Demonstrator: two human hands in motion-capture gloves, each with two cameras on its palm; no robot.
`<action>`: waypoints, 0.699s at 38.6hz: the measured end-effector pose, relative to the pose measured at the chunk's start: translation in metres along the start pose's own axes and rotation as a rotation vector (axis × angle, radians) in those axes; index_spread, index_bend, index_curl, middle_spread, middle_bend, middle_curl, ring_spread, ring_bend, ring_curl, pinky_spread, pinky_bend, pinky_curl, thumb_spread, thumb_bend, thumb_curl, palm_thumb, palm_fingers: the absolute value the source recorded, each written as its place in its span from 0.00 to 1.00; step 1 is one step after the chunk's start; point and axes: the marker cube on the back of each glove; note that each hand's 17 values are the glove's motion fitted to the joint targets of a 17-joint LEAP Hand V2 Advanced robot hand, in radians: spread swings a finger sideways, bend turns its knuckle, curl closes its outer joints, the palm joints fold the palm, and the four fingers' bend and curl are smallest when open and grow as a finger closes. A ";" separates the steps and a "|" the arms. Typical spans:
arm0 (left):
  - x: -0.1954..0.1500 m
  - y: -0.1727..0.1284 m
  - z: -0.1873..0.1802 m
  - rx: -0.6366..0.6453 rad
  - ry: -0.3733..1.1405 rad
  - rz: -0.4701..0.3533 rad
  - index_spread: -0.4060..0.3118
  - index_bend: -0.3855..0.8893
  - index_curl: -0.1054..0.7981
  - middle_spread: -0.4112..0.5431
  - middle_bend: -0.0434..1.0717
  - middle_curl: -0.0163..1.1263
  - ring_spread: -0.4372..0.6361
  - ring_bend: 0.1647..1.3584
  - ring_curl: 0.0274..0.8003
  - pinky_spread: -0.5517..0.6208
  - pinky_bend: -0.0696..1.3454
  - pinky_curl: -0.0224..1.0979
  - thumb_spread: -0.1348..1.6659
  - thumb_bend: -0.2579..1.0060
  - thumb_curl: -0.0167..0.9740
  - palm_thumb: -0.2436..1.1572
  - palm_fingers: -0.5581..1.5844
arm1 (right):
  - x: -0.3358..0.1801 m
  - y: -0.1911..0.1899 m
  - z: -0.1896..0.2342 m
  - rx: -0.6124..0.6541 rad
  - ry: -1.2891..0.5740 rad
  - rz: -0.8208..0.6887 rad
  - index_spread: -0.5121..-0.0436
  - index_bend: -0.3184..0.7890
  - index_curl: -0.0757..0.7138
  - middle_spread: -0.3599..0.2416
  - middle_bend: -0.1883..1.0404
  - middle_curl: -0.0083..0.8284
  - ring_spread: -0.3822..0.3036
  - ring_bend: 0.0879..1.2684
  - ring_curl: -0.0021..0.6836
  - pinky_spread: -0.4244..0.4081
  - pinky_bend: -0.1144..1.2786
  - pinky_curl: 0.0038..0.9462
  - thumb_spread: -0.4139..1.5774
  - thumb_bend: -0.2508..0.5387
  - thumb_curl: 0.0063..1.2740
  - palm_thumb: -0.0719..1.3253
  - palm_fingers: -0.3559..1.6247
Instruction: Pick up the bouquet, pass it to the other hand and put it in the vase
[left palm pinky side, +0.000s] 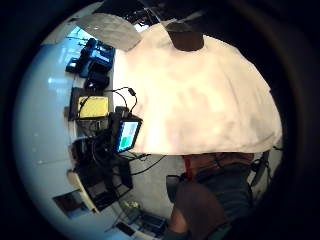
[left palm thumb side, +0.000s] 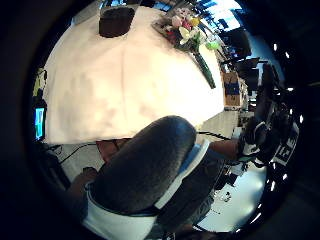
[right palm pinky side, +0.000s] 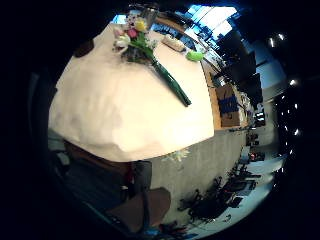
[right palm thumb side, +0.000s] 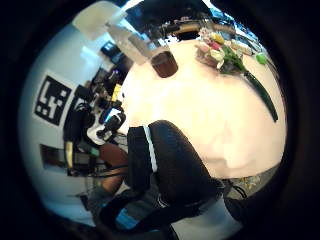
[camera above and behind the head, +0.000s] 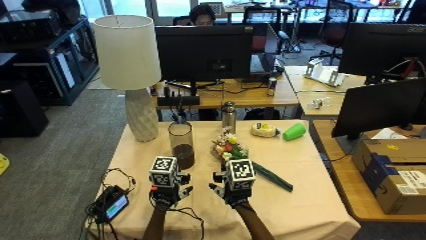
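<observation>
The outside view looks down from above and behind the person over the whole table (camera above and behind the head: 313, 200), while the four palm views look down from well above it, sharing the bouquet (camera above and behind the head: 229, 147) near its far edge, and three also the vase (camera above and behind the head: 181, 145).

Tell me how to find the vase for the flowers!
Look at the white lamp on the table's far left corner. Just right of its base stands the vase, left of the bouquet. It is the only tall clear glass cylinder, dark at the bottom.
</observation>
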 end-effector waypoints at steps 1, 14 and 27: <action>0.000 0.000 0.000 0.001 0.001 0.000 0.62 0.35 0.13 0.56 0.19 0.04 0.59 0.18 0.04 0.66 0.34 0.10 0.28 0.17 0.03 0.13 0.37 | 0.000 0.001 -0.001 -0.003 0.000 0.001 0.69 0.46 0.16 0.61 0.33 0.07 0.66 0.09 0.03 0.68 0.35 0.08 0.43 0.45 0.03 0.18 0.30; 0.007 -0.007 0.005 0.001 -0.006 0.035 0.67 0.40 0.21 0.69 0.22 0.14 0.81 0.29 0.17 0.84 0.43 0.22 0.52 0.16 0.08 0.12 0.31 | 0.000 0.000 0.001 -0.017 -0.012 0.004 0.34 0.44 0.32 0.62 0.33 0.21 0.79 0.09 0.13 0.84 0.39 0.21 0.70 0.41 0.10 0.21 0.27; 0.013 -0.006 -0.002 -0.001 -0.001 0.046 0.68 0.40 0.27 0.72 0.22 0.20 0.86 0.32 0.21 0.88 0.46 0.26 0.58 0.15 0.12 0.11 0.29 | 0.001 0.005 -0.005 -0.034 -0.010 0.004 0.28 0.44 0.39 0.63 0.31 0.28 0.82 0.09 0.19 0.87 0.39 0.27 0.77 0.33 0.15 0.23 0.25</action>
